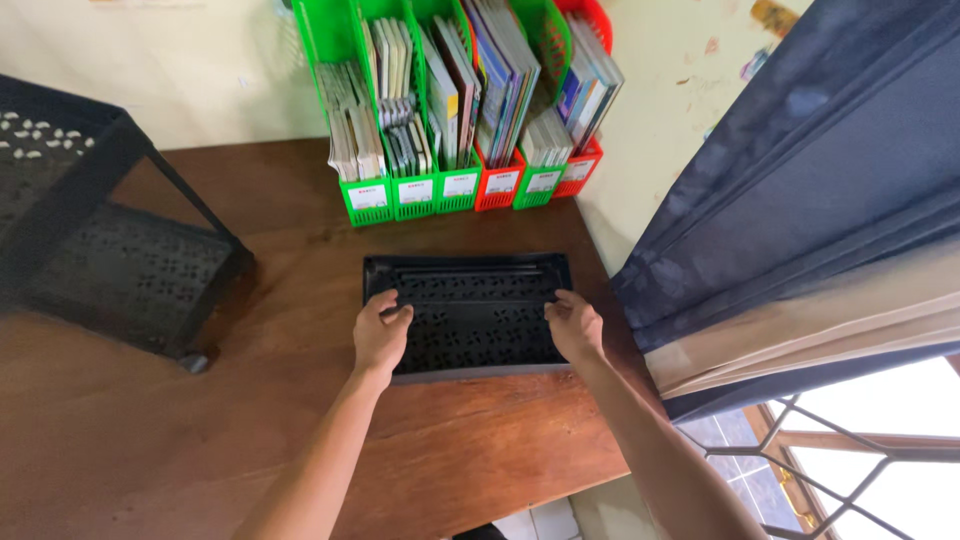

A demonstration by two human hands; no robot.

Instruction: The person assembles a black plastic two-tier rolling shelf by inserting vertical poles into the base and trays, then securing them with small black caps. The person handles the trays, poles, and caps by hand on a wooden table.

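A flat black perforated plastic tray (470,280) lies on the brown wooden desk (300,230) near its right edge. My left hand (380,335) grips the tray's left side, fingers curled over the rim. My right hand (574,325) grips the tray's right side the same way. Both forearms reach in from the bottom of the view.
A row of green and red magazine files (460,185) full of books and papers stands against the wall behind the tray. A black perforated shelf rack (120,260) sits at the left. A dark blue curtain (800,190) hangs at the right, over a window with a grille (840,460).
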